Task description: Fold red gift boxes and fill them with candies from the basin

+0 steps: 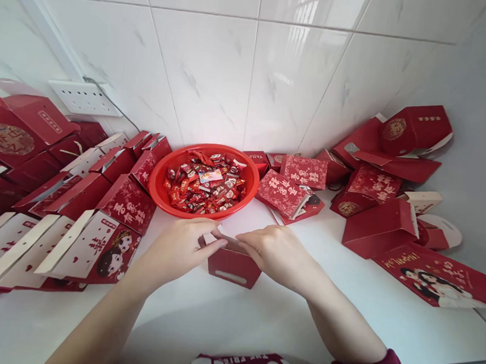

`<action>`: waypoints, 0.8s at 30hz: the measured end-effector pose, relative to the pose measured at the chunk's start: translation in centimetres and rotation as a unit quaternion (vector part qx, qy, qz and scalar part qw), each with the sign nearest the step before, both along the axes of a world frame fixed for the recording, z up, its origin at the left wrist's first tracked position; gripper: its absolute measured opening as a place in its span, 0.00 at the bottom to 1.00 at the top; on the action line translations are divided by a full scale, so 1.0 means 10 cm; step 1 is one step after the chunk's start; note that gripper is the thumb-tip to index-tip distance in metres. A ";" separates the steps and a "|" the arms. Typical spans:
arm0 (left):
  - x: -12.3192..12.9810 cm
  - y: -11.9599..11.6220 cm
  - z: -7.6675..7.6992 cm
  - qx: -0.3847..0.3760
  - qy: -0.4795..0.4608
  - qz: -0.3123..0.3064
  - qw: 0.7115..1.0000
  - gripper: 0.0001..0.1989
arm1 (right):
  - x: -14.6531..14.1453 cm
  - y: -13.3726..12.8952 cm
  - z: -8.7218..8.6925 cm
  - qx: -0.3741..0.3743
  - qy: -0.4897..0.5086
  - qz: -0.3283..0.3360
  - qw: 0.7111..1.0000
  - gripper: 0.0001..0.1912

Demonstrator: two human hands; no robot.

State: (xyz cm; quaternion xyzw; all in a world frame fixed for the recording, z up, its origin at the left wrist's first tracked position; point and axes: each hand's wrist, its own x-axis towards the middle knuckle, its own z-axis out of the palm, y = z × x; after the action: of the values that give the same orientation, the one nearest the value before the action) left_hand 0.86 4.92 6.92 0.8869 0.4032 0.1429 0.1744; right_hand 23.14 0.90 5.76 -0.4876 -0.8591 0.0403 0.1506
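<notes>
A small red paper gift box (234, 269) stands upright on the white tabletop in front of me, its top edges spread apart. My left hand (183, 247) is closed on the box's left upper edge, thumb and fingers pinching there. At the right upper edge, my right hand (275, 254) grips the rim with its fingers bent over it. The box's inside is mostly hidden by my fingers. Just behind the box sits a red plastic basket (156, 190), filled with wrapped candies (205, 182) in mostly red wrappers.
Rows of red and white gift boxes (128, 202) line the left side. More red boxes (378, 226) lie heaped on the right, some tilted. Flat printed boxes (283, 193) rest beside the basket. A white power strip (83, 98) is at the tiled wall (217, 65).
</notes>
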 end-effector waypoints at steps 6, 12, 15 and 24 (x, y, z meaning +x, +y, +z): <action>-0.03 0.10 0.01 0.096 -0.055 -0.098 0.989 0.12 | -0.08 0.10 -0.02 0.044 0.062 0.025 0.997 0.12; -0.05 0.32 -0.09 -0.131 -0.088 -0.083 0.984 0.17 | -0.14 0.42 -0.04 -0.029 0.090 -0.004 0.995 0.14; -0.07 0.34 -0.05 -0.173 -0.081 -0.083 0.978 0.17 | -0.13 0.58 -0.02 -0.054 0.125 0.039 0.990 0.12; -0.23 0.36 0.04 -0.168 -0.014 -0.067 0.983 0.26 | -0.16 0.85 0.00 -0.147 0.220 0.084 0.961 0.12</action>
State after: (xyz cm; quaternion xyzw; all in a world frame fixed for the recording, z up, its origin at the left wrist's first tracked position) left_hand -1.47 8.49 7.28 0.8677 0.3587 0.0736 0.3362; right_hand 21.52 9.42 5.79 -0.4095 -0.8273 0.2851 0.2581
